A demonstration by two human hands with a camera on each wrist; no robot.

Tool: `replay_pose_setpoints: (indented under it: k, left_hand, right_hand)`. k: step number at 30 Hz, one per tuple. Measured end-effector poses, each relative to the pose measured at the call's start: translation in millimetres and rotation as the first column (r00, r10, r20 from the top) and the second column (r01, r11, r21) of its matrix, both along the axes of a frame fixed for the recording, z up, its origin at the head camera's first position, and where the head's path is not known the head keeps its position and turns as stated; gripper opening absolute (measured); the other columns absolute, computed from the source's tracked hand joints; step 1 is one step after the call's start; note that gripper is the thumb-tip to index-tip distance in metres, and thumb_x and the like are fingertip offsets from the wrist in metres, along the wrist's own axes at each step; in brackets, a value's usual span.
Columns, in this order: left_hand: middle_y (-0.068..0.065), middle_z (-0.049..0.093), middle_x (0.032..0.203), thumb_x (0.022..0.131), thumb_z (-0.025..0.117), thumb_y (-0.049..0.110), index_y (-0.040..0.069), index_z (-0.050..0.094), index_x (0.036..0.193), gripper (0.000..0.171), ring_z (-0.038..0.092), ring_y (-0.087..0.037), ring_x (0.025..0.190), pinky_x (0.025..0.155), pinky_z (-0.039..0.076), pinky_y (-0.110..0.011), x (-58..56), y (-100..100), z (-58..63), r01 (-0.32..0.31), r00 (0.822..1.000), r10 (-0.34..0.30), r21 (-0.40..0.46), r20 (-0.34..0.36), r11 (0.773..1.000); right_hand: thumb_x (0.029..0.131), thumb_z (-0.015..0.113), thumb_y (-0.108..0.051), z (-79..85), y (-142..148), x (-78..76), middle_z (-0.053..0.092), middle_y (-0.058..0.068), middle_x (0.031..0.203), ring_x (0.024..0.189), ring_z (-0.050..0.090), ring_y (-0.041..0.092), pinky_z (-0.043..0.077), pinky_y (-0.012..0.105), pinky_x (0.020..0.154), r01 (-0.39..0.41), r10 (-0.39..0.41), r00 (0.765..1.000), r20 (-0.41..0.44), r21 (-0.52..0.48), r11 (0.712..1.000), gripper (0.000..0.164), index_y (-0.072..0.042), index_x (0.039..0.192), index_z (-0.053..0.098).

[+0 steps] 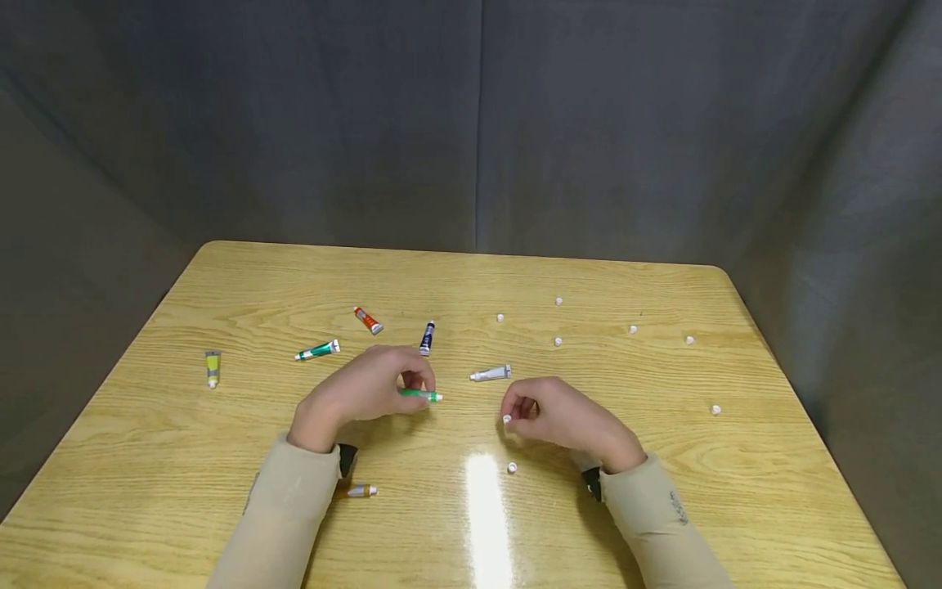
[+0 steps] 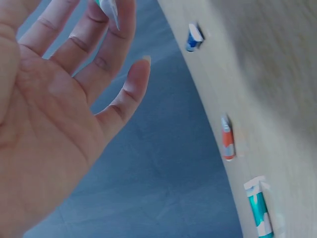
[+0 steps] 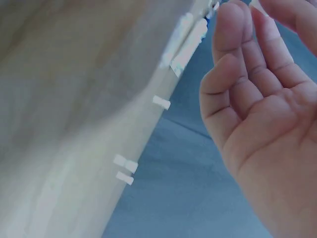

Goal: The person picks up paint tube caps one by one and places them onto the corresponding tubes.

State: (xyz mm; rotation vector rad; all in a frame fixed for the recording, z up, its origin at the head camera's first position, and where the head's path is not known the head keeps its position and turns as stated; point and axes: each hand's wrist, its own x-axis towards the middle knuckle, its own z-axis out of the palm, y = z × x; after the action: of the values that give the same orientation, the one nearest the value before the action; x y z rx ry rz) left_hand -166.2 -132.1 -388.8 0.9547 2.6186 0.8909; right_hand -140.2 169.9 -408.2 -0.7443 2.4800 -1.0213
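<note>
Left grip (image 1: 366, 384) pinches a green paint tube (image 1: 419, 395), white tip (image 1: 439, 397) poking toward the right grip (image 1: 565, 413), which pinches a white cap (image 1: 507, 419). Tube's probably light and squishy, so I'd hold near the tip; cap's likely stiff, kinda slippery.

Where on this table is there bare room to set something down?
Bare table lies at near right, beside the right sleeve and nearer than the rightmost white cap; also at near left, beside the left sleeve and nearer than the yellow-green tube. It's crowded around the left hand and right hand, near the silver tube and a loose cap.
</note>
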Motion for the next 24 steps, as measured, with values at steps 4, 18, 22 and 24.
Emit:
replay_pose_setpoints:
  k: [4,18,22,24]
  left_hand:
    - [0.009,0.064,0.09,0.089,0.081,0.013,0.021,0.073,0.09,0.012,0.058,-0.011,0.082,0.073,0.05,-0.023,4.1,2,7.5,0.001,1.0,-0.001,0.004,-0.021,1.0]
    - [0.01,0.066,0.096,0.089,0.081,0.014,0.022,0.073,0.094,0.012,0.062,-0.01,0.087,0.078,0.053,-0.025,10.6,6,17.4,-0.007,1.0,0.007,-0.005,-0.025,1.0]
    - [0.01,0.066,0.096,0.089,0.081,0.014,0.022,0.073,0.095,0.012,0.062,-0.01,0.087,0.078,0.053,-0.025,10.5,7,17.6,-0.007,1.0,0.008,0.002,-0.026,1.0]
    - [0.009,0.066,0.096,0.089,0.081,0.014,0.021,0.073,0.095,0.012,0.063,-0.011,0.087,0.078,0.053,-0.025,10.5,7,18.0,-0.005,0.999,0.005,0.008,-0.031,1.0]
  right_hand:
    - [0.09,0.072,-0.003,6.6,5,-0.1,0.069,-0.004,0.086,0.08,0.062,0.008,0.053,0.022,0.07,0.027,-0.028,0.998,-0.051,-0.019,0.999,0.01,-0.013,0.093,0.071]
    - [0.089,0.07,-0.003,19.1,13,-0.4,0.071,0.0,0.088,0.082,0.061,0.01,0.054,0.028,0.077,0.1,-0.107,0.984,-0.143,-0.055,0.993,0.009,-0.01,0.095,0.073]
    - [0.089,0.068,-0.003,19.3,15,-1.0,0.072,0.002,0.09,0.083,0.061,0.01,0.056,0.033,0.079,0.105,-0.113,0.983,-0.147,-0.064,0.992,0.01,-0.009,0.096,0.072]
    - [0.09,0.068,-0.004,19.4,16,-1.1,0.071,0.001,0.09,0.084,0.061,0.011,0.056,0.034,0.08,0.108,-0.117,0.982,-0.148,-0.066,0.992,0.01,-0.009,0.097,0.072]
